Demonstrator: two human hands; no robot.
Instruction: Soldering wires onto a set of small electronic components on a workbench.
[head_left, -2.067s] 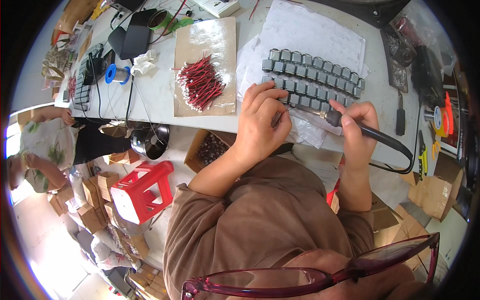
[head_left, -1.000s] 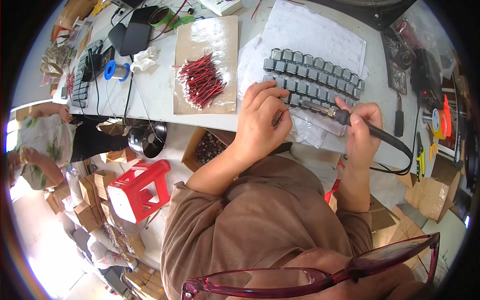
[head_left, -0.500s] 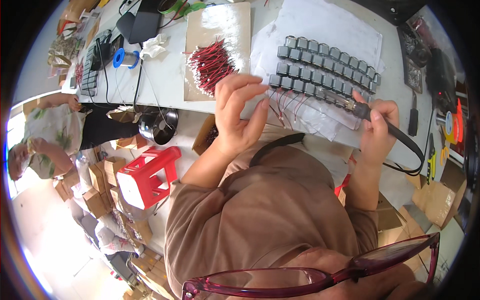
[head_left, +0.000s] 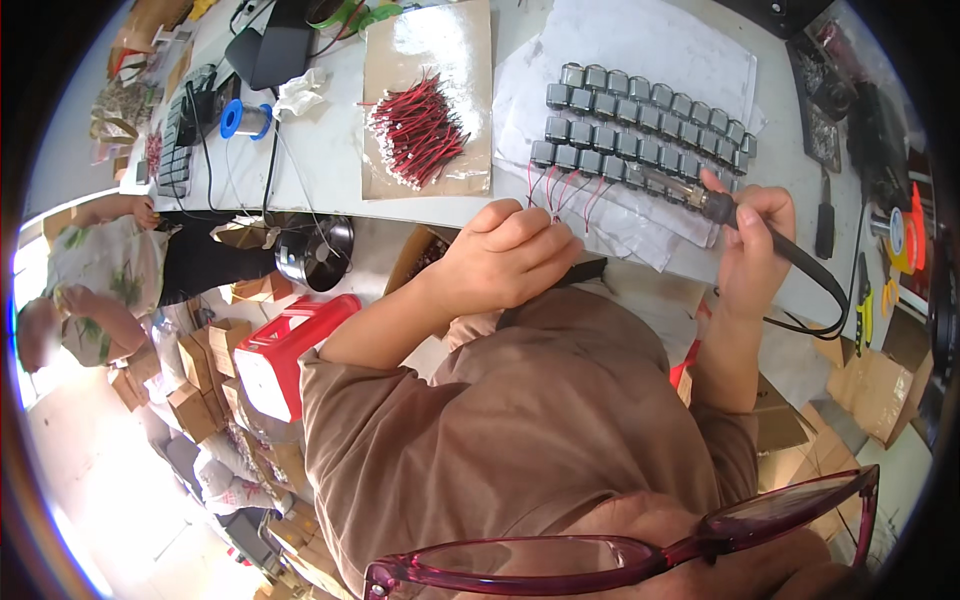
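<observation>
My right hand point(head_left: 757, 240) grips a soldering iron point(head_left: 718, 207) by its dark handle, with the metal end pointing left over the nearest row of parts. Several small grey metal-cased components point(head_left: 640, 118) stand in rows on white paper. Thin red and black wires point(head_left: 588, 205) come off the front row at its left and hang toward me. My left hand point(head_left: 515, 255) is closed at the table's front edge, where some of these wires run to its fingers; their ends are hidden there. Left of it lies a pile of red wires with white connectors point(head_left: 415, 135) on a cardboard sheet point(head_left: 430, 40).
A blue spool of solder wire point(head_left: 245, 120) stands left of the cardboard. The iron's black cable point(head_left: 830, 290) loops off on the right, near yellow-handled pliers point(head_left: 866, 310). A red stool point(head_left: 290, 350) is on the floor, and another person point(head_left: 95, 260) is at far left.
My left hand has come down and right from above the wires, and its spread fingers have closed at the hanging wires. The right hand with the soldering iron has barely moved.
</observation>
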